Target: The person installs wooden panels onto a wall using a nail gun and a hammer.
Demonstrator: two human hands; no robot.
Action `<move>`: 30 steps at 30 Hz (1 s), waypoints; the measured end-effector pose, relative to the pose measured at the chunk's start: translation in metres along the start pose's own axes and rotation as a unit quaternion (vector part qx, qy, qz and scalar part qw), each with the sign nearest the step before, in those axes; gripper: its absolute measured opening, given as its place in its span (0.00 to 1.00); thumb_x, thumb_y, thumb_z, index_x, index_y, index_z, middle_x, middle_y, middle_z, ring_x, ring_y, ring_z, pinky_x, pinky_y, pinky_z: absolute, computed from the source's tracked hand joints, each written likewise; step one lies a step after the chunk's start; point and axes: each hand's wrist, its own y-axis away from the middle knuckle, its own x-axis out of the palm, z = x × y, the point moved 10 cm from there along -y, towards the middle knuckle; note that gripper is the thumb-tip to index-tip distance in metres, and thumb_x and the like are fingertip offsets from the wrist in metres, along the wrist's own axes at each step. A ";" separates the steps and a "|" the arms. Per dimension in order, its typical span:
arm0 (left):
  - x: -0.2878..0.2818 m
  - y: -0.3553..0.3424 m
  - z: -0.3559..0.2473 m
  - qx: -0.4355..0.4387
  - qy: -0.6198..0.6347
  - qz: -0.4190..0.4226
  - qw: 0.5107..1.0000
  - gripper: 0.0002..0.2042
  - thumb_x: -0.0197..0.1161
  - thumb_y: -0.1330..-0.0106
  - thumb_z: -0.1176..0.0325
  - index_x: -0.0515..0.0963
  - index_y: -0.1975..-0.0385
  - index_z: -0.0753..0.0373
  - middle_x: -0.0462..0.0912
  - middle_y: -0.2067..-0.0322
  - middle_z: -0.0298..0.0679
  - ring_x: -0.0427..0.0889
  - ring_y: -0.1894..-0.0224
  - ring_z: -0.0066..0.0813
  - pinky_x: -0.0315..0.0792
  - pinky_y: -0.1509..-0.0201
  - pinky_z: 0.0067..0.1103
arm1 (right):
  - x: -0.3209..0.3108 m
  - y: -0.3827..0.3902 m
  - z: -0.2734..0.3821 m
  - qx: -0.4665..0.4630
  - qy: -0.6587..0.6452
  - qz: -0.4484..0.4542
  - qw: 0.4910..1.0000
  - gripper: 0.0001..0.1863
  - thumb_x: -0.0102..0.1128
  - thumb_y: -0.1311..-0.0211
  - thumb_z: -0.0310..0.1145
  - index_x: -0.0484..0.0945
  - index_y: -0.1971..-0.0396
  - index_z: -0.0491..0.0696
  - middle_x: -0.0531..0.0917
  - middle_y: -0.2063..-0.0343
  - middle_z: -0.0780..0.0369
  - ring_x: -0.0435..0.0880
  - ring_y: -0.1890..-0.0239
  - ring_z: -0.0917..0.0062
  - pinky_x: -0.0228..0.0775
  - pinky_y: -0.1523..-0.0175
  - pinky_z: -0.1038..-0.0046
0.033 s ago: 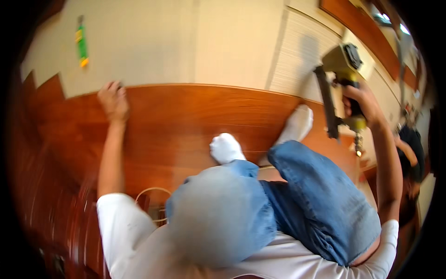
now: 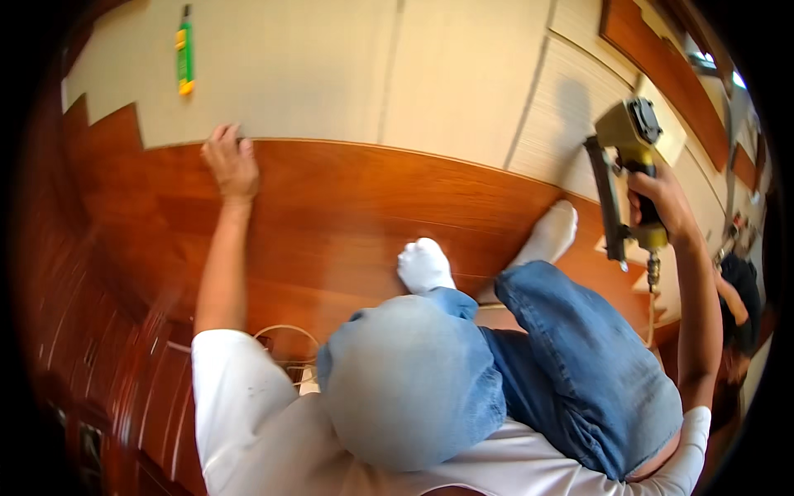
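Observation:
Raised at the right, my right hand (image 2: 662, 197) is closed around the grip of a pneumatic nail gun (image 2: 622, 128), with an air hose fitting at its lower end. The gun is held up over the boards, its long magazine on the left side. My left hand (image 2: 231, 164) rests on the front edge of the reddish-brown wooden floorboards (image 2: 347, 186), fingers stretched out over the edge. Beyond that edge lies a pale underlay (image 2: 314, 74). A green and yellow utility knife (image 2: 185, 58) lies on it, past my left hand.
My white-socked feet (image 2: 424, 264) stand on the laid boards. A loose brown plank (image 2: 662, 74) lies at the far right. Another person in dark clothing (image 2: 738, 298) is at the right edge. Dark red wooden furniture (image 2: 157, 405) stands at the left. A thin hose loop (image 2: 285, 328) lies near my left side.
The whole view has shifted, so most things sit further right. My left hand's fingers look straighter on the board edge. The nail gun stays in my right hand.

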 end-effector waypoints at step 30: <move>-0.008 -0.073 0.103 -0.153 -0.033 0.016 0.988 0.25 0.57 0.38 0.71 0.71 0.38 0.67 0.66 0.34 0.52 0.66 0.35 0.55 0.62 0.29 0.43 | 0.011 -0.007 0.021 0.039 0.243 0.012 0.969 0.05 0.59 0.40 0.24 0.74 0.68 0.38 0.76 0.85 0.62 0.75 0.86 0.80 0.67 0.81 0.73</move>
